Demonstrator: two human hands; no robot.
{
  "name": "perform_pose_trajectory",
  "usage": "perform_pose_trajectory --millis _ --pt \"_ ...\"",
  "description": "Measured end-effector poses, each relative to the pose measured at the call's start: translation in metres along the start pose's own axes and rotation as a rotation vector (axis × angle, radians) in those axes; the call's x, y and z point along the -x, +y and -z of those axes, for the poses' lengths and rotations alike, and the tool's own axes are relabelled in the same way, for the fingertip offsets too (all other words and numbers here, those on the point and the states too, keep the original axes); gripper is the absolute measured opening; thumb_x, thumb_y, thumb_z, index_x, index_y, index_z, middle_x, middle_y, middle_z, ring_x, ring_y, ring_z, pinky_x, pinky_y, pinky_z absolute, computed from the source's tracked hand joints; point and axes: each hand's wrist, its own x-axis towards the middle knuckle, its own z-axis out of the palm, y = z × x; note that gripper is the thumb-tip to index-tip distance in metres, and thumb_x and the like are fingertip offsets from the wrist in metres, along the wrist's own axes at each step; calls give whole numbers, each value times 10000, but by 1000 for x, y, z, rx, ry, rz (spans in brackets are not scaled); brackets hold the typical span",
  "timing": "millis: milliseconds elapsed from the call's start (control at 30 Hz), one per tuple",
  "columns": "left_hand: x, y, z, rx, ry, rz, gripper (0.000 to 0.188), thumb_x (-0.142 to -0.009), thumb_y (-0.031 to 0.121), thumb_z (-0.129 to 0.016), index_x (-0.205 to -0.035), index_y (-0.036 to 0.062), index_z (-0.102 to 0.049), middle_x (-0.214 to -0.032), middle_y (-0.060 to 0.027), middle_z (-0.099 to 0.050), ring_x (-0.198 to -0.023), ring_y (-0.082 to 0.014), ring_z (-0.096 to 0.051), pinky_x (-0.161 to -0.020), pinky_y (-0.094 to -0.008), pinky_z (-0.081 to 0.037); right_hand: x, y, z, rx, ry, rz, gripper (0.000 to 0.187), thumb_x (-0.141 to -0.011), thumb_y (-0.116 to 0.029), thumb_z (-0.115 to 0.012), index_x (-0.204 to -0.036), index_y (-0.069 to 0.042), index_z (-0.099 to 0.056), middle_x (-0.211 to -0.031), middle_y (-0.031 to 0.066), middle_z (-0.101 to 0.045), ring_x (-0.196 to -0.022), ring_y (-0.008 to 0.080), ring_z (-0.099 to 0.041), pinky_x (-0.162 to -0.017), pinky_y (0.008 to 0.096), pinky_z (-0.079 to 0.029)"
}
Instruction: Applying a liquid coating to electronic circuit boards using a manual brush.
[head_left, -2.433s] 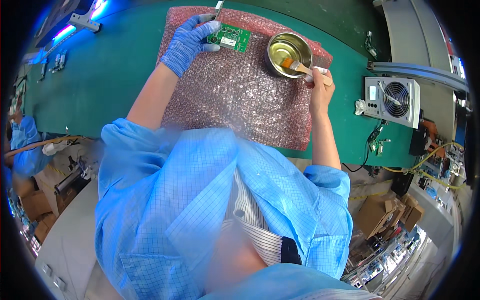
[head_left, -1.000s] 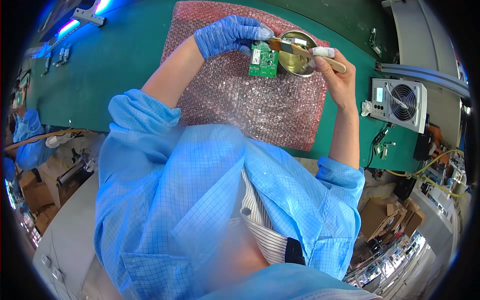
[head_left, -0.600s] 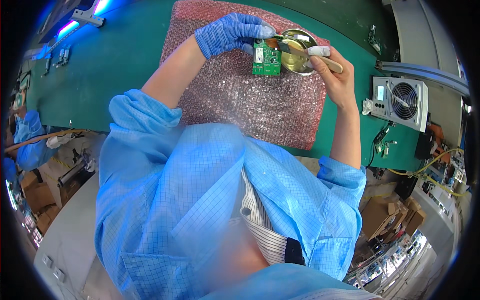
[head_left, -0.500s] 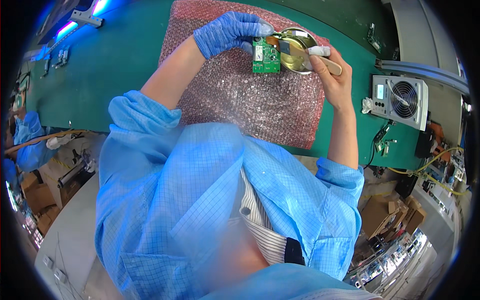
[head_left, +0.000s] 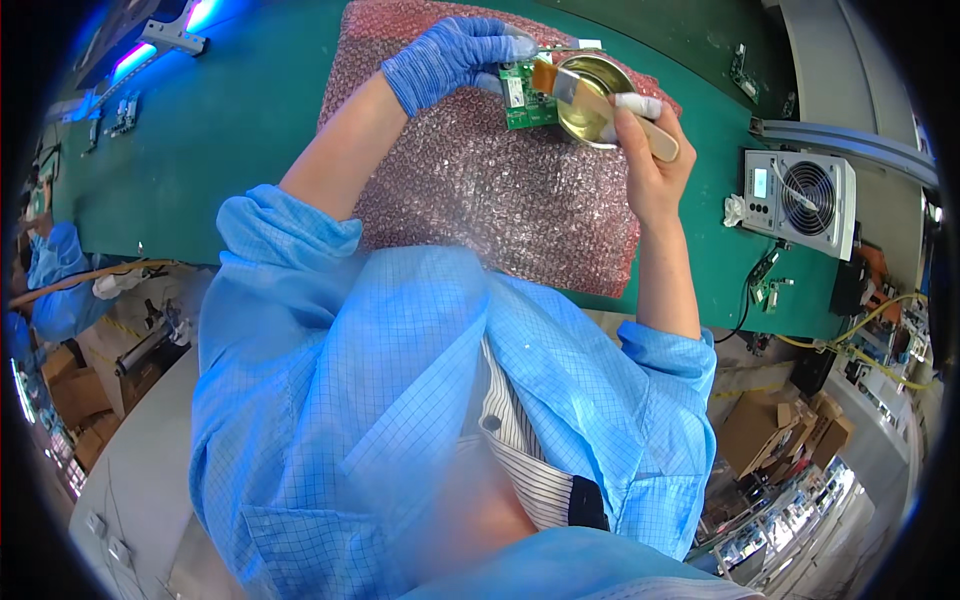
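Observation:
My left hand (head_left: 463, 62), in a blue knit glove with pale fingertips, pinches a green circuit board (head_left: 527, 112) by its upper left side. My right hand (head_left: 655, 150), bare but for white finger covers, is closed round the light wooden handle of a flat brush (head_left: 588, 97). The brush's brown bristles lie over the board's upper right part; whether they touch it I cannot tell. Beneath the brush and beside the board stands a round metal bowl (head_left: 622, 78) with clear yellowish liquid in it.
Pink bubble wrap (head_left: 500, 210) covers the middle of the green table (head_left: 150, 200). To the right is a white box with a fan (head_left: 800, 200), with small boards near its cable. A purple-lit lamp (head_left: 135, 60) stands at the far left. Another person's blue sleeve (head_left: 62, 270) shows at the left edge.
The circuit board has tilted and risen slightly in my left hand. My right hand has shifted a little left with the brush, whose bristles now show more plainly over the board.

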Motion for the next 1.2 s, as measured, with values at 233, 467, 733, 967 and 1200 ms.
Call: perform_pose_trajectory --millis 233,467,733,967,1200 --pt "-5 -13 11 -19 74 -11 378 -786 311 -648 -1075 76 -591 -936 -33 -627 -853 -135 -613 -723 -258 -527 1 0 -8 275 -165 2 147 -840 -132 -582 -903 0 -589 -723 0 -575 -639 53 -523 -557 198 -418" --pt "-2 -9 4 -24 138 2 370 -784 303 -652 -1071 78 -591 -930 -39 -627 -843 -130 -615 -715 -257 -527 4 -9 1 61 -20 -52 122 -835 -96 -574 -904 4 -589 -708 6 -580 -622 51 -525 -551 186 -412" --pt "1 0 4 -85 153 -11 381 -785 313 -652 -1077 77 -590 -933 -32 -627 -850 -118 -607 -718 -252 -515 5 2 6 218 -154 -114 122 -836 -91 -565 -897 10 -598 -719 12 -581 -634 53 -526 -565 190 -418" --pt "1 -6 11 -56 36 -22 391 -793 324 -640 -1097 83 -584 -968 -25 -616 -854 -114 -601 -742 -255 -507 -16 11 12 -16 68 -15 181 -840 -135 -560 -929 21 -585 -737 19 -566 -601 72 -515 -544 202 -383" --pt "4 -12 18 77 54 -55 411 -799 307 -636 -1126 71 -555 -996 -43 -608 -918 -145 -595 -780 -288 -507 7 24 8 -113 -34 -127 178 -835 -137 -560 -903 26 -580 -746 34 -576 -618 86 -524 -561 211 -387"
